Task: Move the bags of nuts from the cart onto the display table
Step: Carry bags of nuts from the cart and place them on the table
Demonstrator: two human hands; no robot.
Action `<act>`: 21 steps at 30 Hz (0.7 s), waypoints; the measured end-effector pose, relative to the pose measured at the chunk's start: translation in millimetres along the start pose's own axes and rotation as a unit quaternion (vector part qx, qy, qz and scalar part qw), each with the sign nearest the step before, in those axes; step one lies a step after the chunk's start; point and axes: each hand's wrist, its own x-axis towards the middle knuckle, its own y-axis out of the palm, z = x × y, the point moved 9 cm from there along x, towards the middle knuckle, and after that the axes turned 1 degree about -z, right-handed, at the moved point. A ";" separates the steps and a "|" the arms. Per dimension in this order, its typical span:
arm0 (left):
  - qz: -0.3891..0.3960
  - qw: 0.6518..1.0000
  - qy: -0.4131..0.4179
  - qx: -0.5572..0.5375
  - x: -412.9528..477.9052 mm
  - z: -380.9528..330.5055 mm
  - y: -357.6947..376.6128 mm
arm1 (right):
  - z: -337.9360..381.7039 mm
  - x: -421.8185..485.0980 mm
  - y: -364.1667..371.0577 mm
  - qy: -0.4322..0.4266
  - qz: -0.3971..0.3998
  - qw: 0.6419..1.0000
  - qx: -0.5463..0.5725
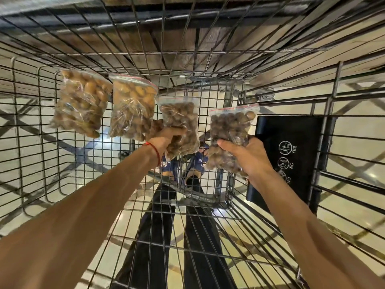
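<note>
- Wire-mesh cart point(62, 184) holds four clear zip bags of nuts w/ red seal strips.
- L hand point(166, 138) fingers curled round third bag point(179, 119); R hand point(248, 157) clasps fourth bag point(227, 128).
- First bag point(80, 103) and second bag point(132, 109) lie side by side, left of L hand.
- Black flap point(291, 130) just beside R hand, printed "YES", "NO", "NO" by round icons.
- Red string point(155, 152) on L wrist.

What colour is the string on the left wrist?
The string is red, clearest in the head view.
</note>
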 end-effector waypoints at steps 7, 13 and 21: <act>-0.032 0.995 0.019 0.095 6.5 -6.1 4.6 | -0.5 -5.4 3.3 0.004 0.006 0.999 0.031; -0.004 0.997 -0.010 0.073 -15.0 3.3 -7.6 | -0.3 -11.5 6.8 0.012 0.014 0.997 0.076; 0.119 0.992 0.026 0.044 -73.9 20.4 -30.7 | 5.2 -31.2 -2.9 -0.044 0.011 0.998 0.033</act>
